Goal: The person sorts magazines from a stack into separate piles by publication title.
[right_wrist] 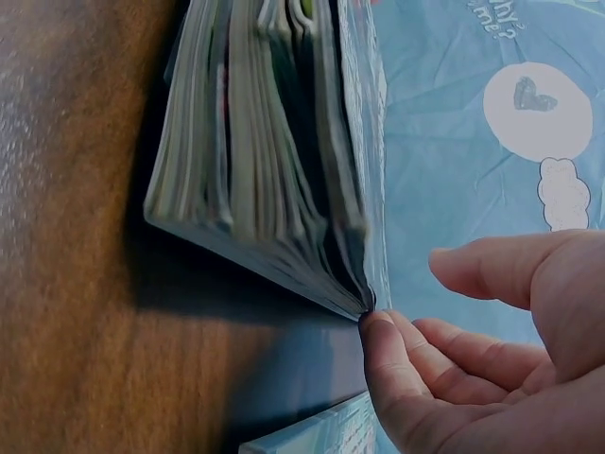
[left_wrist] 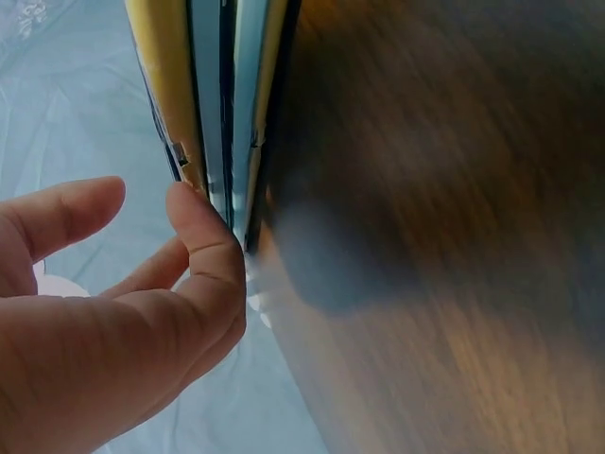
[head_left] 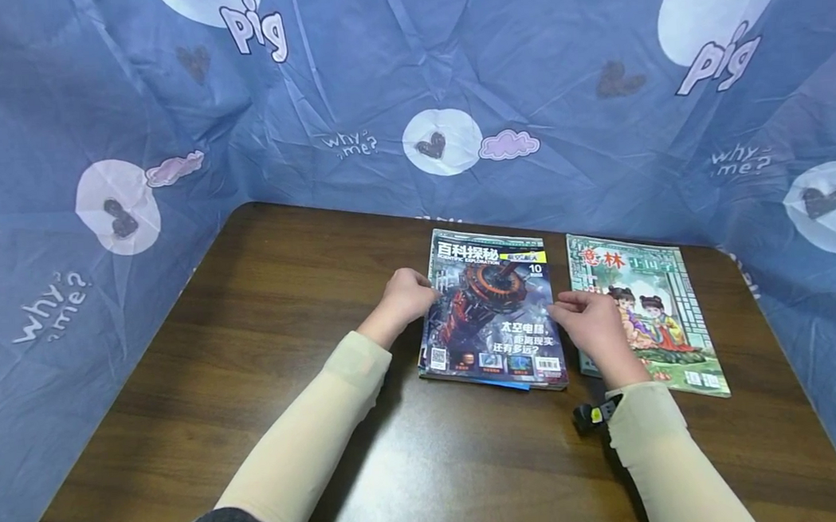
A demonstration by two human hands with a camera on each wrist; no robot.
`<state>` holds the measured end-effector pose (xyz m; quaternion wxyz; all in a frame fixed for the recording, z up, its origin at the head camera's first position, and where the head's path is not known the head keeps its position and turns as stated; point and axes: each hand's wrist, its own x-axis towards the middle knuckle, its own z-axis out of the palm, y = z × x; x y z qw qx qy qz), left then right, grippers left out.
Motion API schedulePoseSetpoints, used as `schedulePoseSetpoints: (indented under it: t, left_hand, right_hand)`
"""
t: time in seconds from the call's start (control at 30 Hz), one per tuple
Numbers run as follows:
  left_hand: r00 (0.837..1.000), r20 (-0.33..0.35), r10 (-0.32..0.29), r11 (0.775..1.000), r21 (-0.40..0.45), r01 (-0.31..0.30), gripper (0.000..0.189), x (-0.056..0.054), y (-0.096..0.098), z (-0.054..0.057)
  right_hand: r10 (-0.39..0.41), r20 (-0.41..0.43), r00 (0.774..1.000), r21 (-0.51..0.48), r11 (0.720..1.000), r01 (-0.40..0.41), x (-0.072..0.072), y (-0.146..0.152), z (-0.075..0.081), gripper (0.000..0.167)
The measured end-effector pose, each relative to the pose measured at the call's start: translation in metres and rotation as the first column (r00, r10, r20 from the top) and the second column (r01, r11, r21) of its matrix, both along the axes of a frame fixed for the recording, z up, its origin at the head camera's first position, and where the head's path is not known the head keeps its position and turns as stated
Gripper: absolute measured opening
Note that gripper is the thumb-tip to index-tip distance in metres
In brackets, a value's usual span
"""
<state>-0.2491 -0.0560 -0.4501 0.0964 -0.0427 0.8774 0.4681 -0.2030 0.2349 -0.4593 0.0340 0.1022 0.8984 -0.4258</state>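
A stack of magazines lies on the table, with a dark Scientific Exploration magazine (head_left: 493, 312) on top. My left hand (head_left: 407, 295) is at the stack's left side. In the left wrist view, its fingertip (left_wrist: 194, 203) touches the spines (left_wrist: 210, 104), and the thumb stays apart. On the right, my right hand (head_left: 593, 326) has its fingertips at the top magazine's edge. The right wrist view shows a fingertip (right_wrist: 383, 345) at a corner of the page edges (right_wrist: 265, 142), with the thumb raised off it. A blue edge sticks out below the stack's front.
A green magazine (head_left: 651, 310) with two cartoon figures lies right of the stack, partly under my right hand and wrist. The brown wooden table (head_left: 250, 327) has rounded corners. Blue printed cloth (head_left: 349, 81) hangs behind and along the sides.
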Motion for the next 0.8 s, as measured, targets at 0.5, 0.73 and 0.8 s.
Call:
schedulePoseSetpoints:
  t: [0.5,0.73,0.8]
  left_hand:
    - [1.000,0.002,-0.002,1.000,0.028,0.002,0.036,0.0038,0.0044,0.0056]
    - [0.999,0.053,-0.006,0.982,0.190,-0.004,0.039,0.0043,0.0070,0.0068]
    - [0.997,0.075,-0.007,0.972,0.234,-0.011,0.042,0.0043,0.0072,0.0068]
  right_hand:
    - [0.017,-0.023,1.000,0.031,0.999,-0.016,0.0021,-0.0019,-0.0008,0.045]
    - [0.031,-0.037,0.999,0.031,0.999,-0.030,0.0033,-0.0010,-0.0014,0.046]
    - [0.030,-0.038,0.999,0.034,0.999,-0.029,0.0036,-0.0010,-0.0010,0.046]
